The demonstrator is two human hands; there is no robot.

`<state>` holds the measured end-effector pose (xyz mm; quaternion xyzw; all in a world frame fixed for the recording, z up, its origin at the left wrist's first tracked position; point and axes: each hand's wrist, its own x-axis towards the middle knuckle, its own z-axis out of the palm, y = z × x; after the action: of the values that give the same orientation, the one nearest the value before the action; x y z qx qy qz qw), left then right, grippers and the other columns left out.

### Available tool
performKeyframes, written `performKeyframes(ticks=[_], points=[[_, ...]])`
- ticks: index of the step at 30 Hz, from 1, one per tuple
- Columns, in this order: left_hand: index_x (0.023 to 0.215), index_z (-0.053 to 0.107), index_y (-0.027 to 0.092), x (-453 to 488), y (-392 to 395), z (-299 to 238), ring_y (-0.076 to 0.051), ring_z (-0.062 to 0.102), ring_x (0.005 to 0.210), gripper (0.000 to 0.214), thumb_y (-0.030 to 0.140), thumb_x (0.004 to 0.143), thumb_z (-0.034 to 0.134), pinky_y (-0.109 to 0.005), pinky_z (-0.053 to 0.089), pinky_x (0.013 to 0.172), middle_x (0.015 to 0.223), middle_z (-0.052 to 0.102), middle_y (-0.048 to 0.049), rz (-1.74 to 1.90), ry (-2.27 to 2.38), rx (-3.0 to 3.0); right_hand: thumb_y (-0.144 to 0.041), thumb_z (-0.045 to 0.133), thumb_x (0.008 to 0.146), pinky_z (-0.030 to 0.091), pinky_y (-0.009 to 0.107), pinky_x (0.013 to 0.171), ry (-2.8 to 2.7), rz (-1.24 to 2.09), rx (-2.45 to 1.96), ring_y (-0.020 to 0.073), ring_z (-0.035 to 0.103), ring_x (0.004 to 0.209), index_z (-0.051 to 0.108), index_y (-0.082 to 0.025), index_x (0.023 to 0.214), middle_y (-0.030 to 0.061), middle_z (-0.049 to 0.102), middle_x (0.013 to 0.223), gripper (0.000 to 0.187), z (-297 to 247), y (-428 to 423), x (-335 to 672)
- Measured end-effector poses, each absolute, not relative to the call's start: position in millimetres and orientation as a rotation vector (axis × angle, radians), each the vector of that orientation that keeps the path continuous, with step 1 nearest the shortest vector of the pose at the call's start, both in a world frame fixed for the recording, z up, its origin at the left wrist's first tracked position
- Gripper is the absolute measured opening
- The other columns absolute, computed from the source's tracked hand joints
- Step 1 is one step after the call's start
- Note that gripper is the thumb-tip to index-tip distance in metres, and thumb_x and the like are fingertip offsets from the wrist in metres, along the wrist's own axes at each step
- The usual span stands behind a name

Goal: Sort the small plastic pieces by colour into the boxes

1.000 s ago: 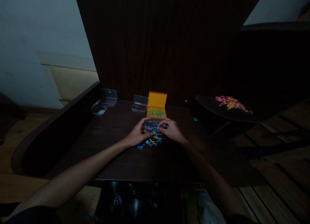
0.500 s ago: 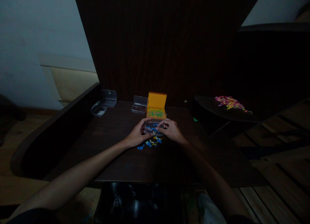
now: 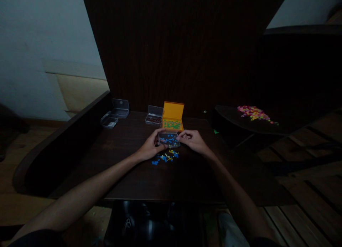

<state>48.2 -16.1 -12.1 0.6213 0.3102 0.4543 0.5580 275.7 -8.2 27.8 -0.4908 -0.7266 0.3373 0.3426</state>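
Note:
My left hand (image 3: 152,146) is wrapped round the left side of a small clear plastic box (image 3: 174,146), thumb along its near edge. Small blue pieces (image 3: 165,139) are scattered inside the box. At its right end is my right hand (image 3: 192,140), thumb and fingertips pinched together near the corner. Whatever those fingertips hold is too small to make out. A loose pile of blue and yellow pieces (image 3: 167,156) lies on the table just in front of the box. Directly behind it stands an open yellow box (image 3: 173,110) with green pieces in its tray.
Left of the yellow box is an open clear box (image 3: 154,110) with dark reddish pieces. Two more clear containers, one an open box (image 3: 120,104), sit at the far left by the side panel (image 3: 64,140). Colourful bits (image 3: 253,113) cover part of a shelf at right.
My right hand has drawn back to the right, from over the inside of the clear box to its right end. More of the blue pieces now show. My left hand keeps its hold.

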Motion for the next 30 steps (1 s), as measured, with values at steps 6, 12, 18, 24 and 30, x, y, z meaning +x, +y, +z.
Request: performKeyframes(ticks=[6,12,18,24,30], points=[[0.130,0.044,0.022,44.2,-8.6,-14.2,-0.020,0.063,0.100,0.068,0.020,0.070,0.076,-0.044,0.050,0.094,0.126,0.056,-0.0108,1.082,0.771,1.435,-0.043,0.075,0.067,0.028,0.020,0.047,-2.324,1.124,-1.249,0.0075,0.040,0.048,0.071,-0.015,0.076,-0.0056,0.050,0.052,0.030,41.9,-17.1,287.5],[0.130,0.045,0.021,42.9,-6.2,-15.1,-0.021,0.062,0.103,0.068,0.020,0.069,0.076,-0.045,0.049,0.097,0.129,0.054,-0.0117,1.094,0.795,1.444,-0.031,0.078,0.065,0.034,0.022,0.052,-2.521,1.015,-1.343,0.0096,0.049,0.049,0.074,-0.016,0.087,-0.0064,0.057,0.054,0.027,30.1,-14.4,282.9],[0.130,0.045,0.021,42.1,-5.2,-18.0,-0.022,0.062,0.103,0.067,0.020,0.070,0.076,-0.044,0.049,0.096,0.125,0.056,-0.0113,1.094,0.787,1.454,-0.029,0.078,0.065,0.033,0.021,0.052,-2.534,0.935,-1.316,0.0084,0.047,0.048,0.074,-0.017,0.081,-0.0070,0.055,0.052,0.020,28.5,-13.8,282.5],[0.129,0.046,0.022,42.4,-5.3,-17.2,-0.021,0.063,0.103,0.066,0.020,0.070,0.076,-0.044,0.050,0.095,0.126,0.057,-0.0104,1.097,0.779,1.454,-0.030,0.075,0.069,0.032,0.020,0.050,-2.553,0.948,-1.255,0.0079,0.045,0.047,0.074,-0.017,0.081,-0.0067,0.054,0.051,0.018,26.6,-14.6,280.1],[0.130,0.045,0.021,42.9,-6.9,-14.9,-0.021,0.064,0.099,0.068,0.019,0.070,0.076,-0.045,0.051,0.094,0.125,0.057,-0.0115,1.083,0.781,1.439,-0.020,0.066,0.072,0.032,0.020,0.050,-2.573,0.924,-1.254,0.0072,0.044,0.047,0.074,-0.016,0.080,-0.0059,0.053,0.052,0.012,29.5,-16.5,277.6]])
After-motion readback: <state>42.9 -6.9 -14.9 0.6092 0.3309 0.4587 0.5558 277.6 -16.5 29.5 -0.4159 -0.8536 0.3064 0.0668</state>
